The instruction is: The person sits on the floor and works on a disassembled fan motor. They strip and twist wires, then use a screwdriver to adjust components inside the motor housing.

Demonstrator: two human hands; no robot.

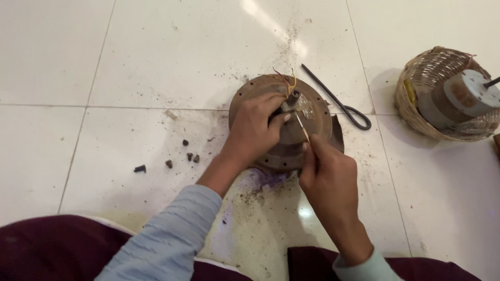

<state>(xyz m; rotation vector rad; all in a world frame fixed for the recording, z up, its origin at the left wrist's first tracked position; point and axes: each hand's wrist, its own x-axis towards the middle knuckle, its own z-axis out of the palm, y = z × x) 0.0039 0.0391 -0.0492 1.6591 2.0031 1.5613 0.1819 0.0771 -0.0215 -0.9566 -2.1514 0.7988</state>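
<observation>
Presently left hand (255, 127) clamps the shaft (293, 98) atop the rusty motor housing (317, 122) — right hand (328, 174) pinches a thin tool (302, 129), its long axis angled up-left toward that shaft.

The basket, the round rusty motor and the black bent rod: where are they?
basket (416, 112), head view, woven left wall.
round rusty motor (317, 112), head view, bare right top.
black bent rod (333, 96), head view, middle of its shaft.

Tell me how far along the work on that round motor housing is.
Done, it seems: several small dark bits lie loose on the floor tiles beside the round brown motor housing. In hand: the left hand grips the centre shaft while the right hand works a thin tool at it. Left: the housing looks closed, coloured wires attached.
</observation>
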